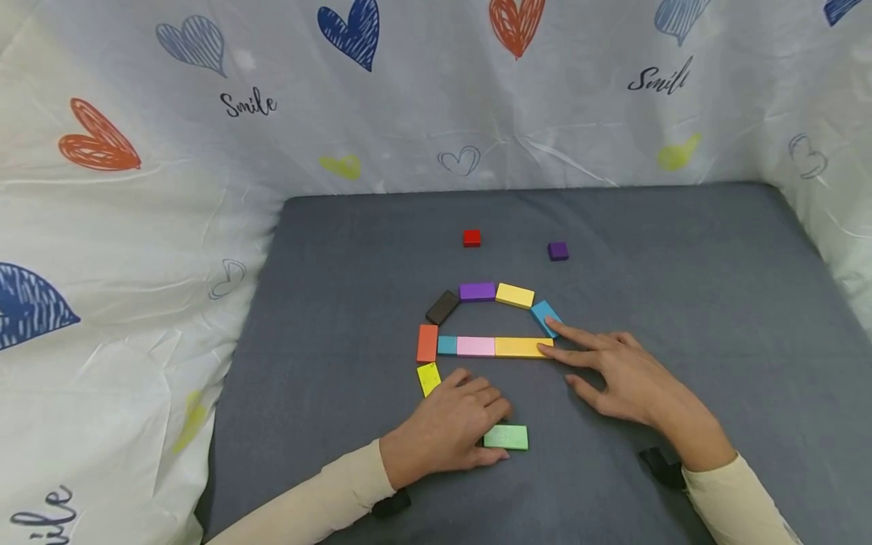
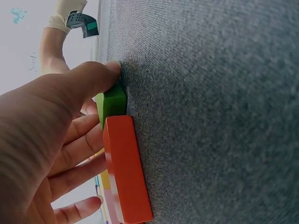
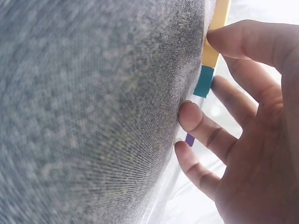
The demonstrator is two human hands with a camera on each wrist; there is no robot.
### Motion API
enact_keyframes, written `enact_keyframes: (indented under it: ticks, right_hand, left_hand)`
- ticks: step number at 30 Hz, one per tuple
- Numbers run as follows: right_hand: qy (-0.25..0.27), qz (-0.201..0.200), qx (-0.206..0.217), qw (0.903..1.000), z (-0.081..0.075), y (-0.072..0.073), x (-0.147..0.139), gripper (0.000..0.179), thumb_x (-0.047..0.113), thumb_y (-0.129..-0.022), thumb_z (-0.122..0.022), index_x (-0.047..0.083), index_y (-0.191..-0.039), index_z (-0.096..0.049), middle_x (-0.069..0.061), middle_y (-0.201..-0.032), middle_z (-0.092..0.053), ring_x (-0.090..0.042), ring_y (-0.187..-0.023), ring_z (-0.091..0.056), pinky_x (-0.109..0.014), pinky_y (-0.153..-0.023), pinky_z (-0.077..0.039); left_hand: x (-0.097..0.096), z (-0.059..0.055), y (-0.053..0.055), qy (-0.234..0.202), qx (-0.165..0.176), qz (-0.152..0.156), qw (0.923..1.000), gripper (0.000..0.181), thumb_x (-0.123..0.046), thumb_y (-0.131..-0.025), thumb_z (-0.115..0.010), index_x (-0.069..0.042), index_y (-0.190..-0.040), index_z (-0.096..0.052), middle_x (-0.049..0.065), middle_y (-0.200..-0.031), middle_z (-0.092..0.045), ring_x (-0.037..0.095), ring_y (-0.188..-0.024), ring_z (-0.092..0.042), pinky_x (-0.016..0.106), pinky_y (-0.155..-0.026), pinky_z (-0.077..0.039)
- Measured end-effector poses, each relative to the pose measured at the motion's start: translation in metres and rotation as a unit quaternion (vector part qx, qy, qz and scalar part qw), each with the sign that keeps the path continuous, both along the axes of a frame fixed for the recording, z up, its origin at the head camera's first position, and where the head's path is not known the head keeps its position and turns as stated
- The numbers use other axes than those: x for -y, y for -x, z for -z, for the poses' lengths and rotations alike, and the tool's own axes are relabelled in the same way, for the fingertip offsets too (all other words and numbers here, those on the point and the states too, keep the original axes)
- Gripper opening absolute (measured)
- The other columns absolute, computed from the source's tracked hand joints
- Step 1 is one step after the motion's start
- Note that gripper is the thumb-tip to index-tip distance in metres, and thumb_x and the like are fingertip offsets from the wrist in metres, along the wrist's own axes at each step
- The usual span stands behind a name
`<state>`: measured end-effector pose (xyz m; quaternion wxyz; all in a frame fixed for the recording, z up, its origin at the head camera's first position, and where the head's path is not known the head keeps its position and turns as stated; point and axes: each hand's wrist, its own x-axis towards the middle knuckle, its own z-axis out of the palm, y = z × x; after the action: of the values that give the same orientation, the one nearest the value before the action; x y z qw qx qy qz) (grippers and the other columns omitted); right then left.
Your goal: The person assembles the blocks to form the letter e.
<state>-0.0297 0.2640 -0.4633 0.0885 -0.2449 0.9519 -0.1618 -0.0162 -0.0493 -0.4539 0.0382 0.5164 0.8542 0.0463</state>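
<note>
Flat coloured blocks form a rounded outline on the grey cloth. My left hand (image 1: pixel 453 424) pinches the left end of a light green block (image 1: pixel 507 437), thumb on its near side and fingers beyond. An orange block (image 2: pixel 127 170) abuts the green block in the left wrist view; in the head view my hand covers it. My right hand (image 1: pixel 630 378) has its fingers extended, touching a blue block (image 1: pixel 545 318) and the right end of a yellow-orange block (image 1: pixel 521 348). That block lines up with a pink block (image 1: pixel 475 347) and a small teal block (image 1: pixel 446 345).
A second orange block (image 1: pixel 427 343), a dark block (image 1: pixel 443 307), a purple block (image 1: pixel 477 291) and a pale yellow block (image 1: pixel 515 295) continue the outline. A bright yellow block (image 1: pixel 428 377) sits beside my left hand. Farther back lie a red block (image 1: pixel 471 238) and a dark purple block (image 1: pixel 558 251).
</note>
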Motion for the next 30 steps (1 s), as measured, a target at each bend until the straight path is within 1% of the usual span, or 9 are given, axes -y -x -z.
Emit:
enact_keyframes:
  ticks: [9, 16, 19, 21, 24, 26, 28, 30]
  right_hand:
    - [0.001, -0.001, -0.007, 1.0000, 0.000, 0.000, 0.000, 0.061, 0.032, -0.099, -0.073, 0.042, -0.155, -0.051, 0.007, -0.172, -0.032, -0.031, -0.138, -0.058, -0.063, -0.109, -0.039]
    - [0.001, 0.000, -0.008, 1.0000, 0.001, 0.000, 0.000, 0.061, 0.032, -0.099, -0.073, 0.042, -0.155, -0.051, 0.007, -0.172, -0.032, -0.030, -0.138, -0.058, -0.062, -0.109, -0.039]
    - [0.000, 0.000, -0.007, 1.0000, 0.001, -0.001, 0.000, 0.061, 0.032, -0.099, -0.073, 0.042, -0.155, -0.051, 0.007, -0.172, -0.032, -0.030, -0.139, -0.058, -0.062, -0.108, -0.039]
    - [0.000, 0.000, -0.006, 1.0000, 0.001, -0.001, 0.000, 0.061, 0.032, -0.100, -0.073, 0.042, -0.156, -0.050, 0.007, -0.172, -0.032, -0.030, -0.139, -0.058, -0.062, -0.108, -0.039]
    - [0.000, 0.000, -0.005, 1.0000, 0.001, -0.001, 0.000, 0.061, 0.032, -0.100, -0.073, 0.043, -0.156, -0.050, 0.007, -0.172, -0.032, -0.030, -0.140, -0.057, -0.063, -0.109, -0.039]
    - [0.001, -0.001, -0.005, 1.0000, 0.000, -0.001, 0.000, 0.062, 0.032, -0.100, -0.072, 0.043, -0.156, -0.050, 0.007, -0.172, -0.032, -0.030, -0.140, -0.057, -0.063, -0.109, -0.039]
    - [0.001, -0.001, -0.005, 1.0000, 0.000, 0.000, 0.000, 0.062, 0.031, -0.100, -0.072, 0.043, -0.156, -0.050, 0.007, -0.172, -0.032, -0.030, -0.140, -0.057, -0.064, -0.108, -0.039]
    - [0.001, -0.001, -0.006, 1.0000, -0.001, 0.000, 0.000, 0.062, 0.031, -0.100, -0.073, 0.043, -0.156, -0.050, 0.007, -0.172, -0.032, -0.030, -0.139, -0.058, -0.063, -0.109, -0.039]
  left_hand:
    - [0.000, 0.000, -0.001, 0.003, 0.004, -0.002, 1.0000, 0.050, -0.066, -0.091, -0.072, -0.024, -0.118, -0.070, -0.010, -0.114, -0.070, 0.009, -0.108, -0.061, 0.039, -0.100, -0.044]
    - [0.000, 0.001, -0.002, 0.007, -0.008, -0.004, 0.9999, 0.051, -0.069, -0.091, -0.071, -0.025, -0.118, -0.070, -0.010, -0.112, -0.069, 0.009, -0.107, -0.061, 0.038, -0.098, -0.044]
    - [0.000, 0.001, -0.003, 0.006, -0.014, -0.003, 0.9999, 0.056, -0.074, -0.090, -0.067, -0.025, -0.117, -0.070, -0.011, -0.111, -0.069, 0.009, -0.105, -0.061, 0.037, -0.097, -0.044]
    - [0.000, -0.001, -0.003, 0.002, -0.015, -0.002, 0.9999, 0.059, -0.078, -0.091, -0.062, -0.025, -0.117, -0.070, -0.011, -0.111, -0.069, 0.009, -0.104, -0.061, 0.037, -0.098, -0.044]
    - [0.002, -0.006, -0.001, -0.016, -0.016, -0.006, 0.9997, 0.063, -0.081, -0.094, -0.053, -0.025, -0.117, -0.071, -0.011, -0.111, -0.071, 0.009, -0.104, -0.062, 0.038, -0.097, -0.046]
    - [0.003, -0.011, 0.003, -0.038, -0.023, -0.015, 0.9989, 0.061, -0.079, -0.096, -0.050, -0.025, -0.116, -0.072, -0.011, -0.109, -0.071, 0.008, -0.103, -0.064, 0.038, -0.096, -0.048]
    - [0.005, -0.017, 0.009, -0.066, -0.036, -0.026, 0.9968, 0.057, -0.075, -0.098, -0.051, -0.025, -0.115, -0.073, -0.011, -0.108, -0.072, 0.009, -0.103, -0.065, 0.038, -0.095, -0.050]
    - [0.008, -0.023, 0.017, -0.098, -0.048, -0.039, 0.9933, 0.051, -0.070, -0.100, -0.055, -0.023, -0.113, -0.073, -0.011, -0.104, -0.071, 0.008, -0.100, -0.066, 0.038, -0.092, -0.051]
